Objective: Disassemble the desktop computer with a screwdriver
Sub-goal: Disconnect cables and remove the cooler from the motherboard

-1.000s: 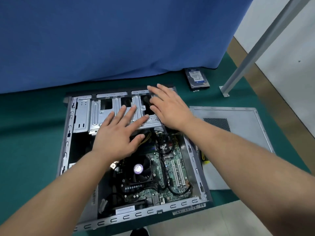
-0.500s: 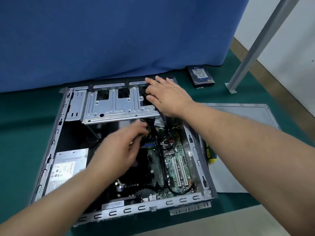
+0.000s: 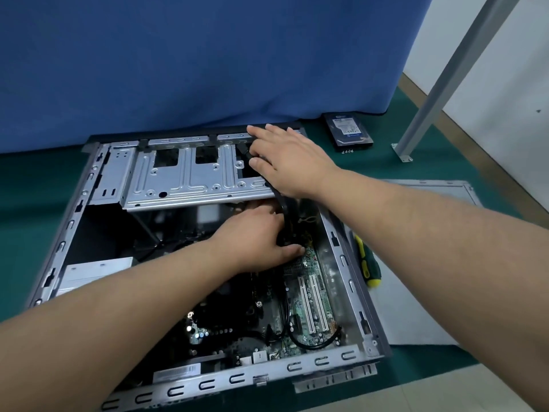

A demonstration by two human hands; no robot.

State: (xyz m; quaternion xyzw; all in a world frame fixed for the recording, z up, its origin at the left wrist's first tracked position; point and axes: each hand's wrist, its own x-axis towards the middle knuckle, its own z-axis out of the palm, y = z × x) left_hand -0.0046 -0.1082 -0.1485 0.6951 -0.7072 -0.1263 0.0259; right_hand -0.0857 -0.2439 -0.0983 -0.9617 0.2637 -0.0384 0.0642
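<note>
The computer case [image 3: 74,221] lies on its side on the green tabletop [image 3: 26,185], open face up, directly in front of the blue curtain [image 3: 208,55]. All positions below are given relative to this case.

Inside, at the left wall, sits the silver power supply [image 3: 89,272]. Across the far end runs the metal drive cage [image 3: 184,176], tilted with its near edge raised. The motherboard [image 3: 309,295] covers the floor on the right half, with white expansion slots near the right wall.

The left hand [image 3: 255,242] reaches into the middle of the case, beneath the near edge of the cage. Its fingers curl around a bundle of black cables [image 3: 285,212]; the grip itself is partly hidden, so how tightly it closes cannot be told.

The right hand [image 3: 291,162] rests on the far right corner of the cage, fingers spread and lying flat, thumb beside the black cable that passes under it.

Just outside the right wall, a green-and-yellow screwdriver [image 3: 367,263] lies on the detached grey side panel [image 3: 416,307]. Beyond the far right corner lies a hard drive [image 3: 347,130], with small screws [image 3: 347,151] beside it.
</note>
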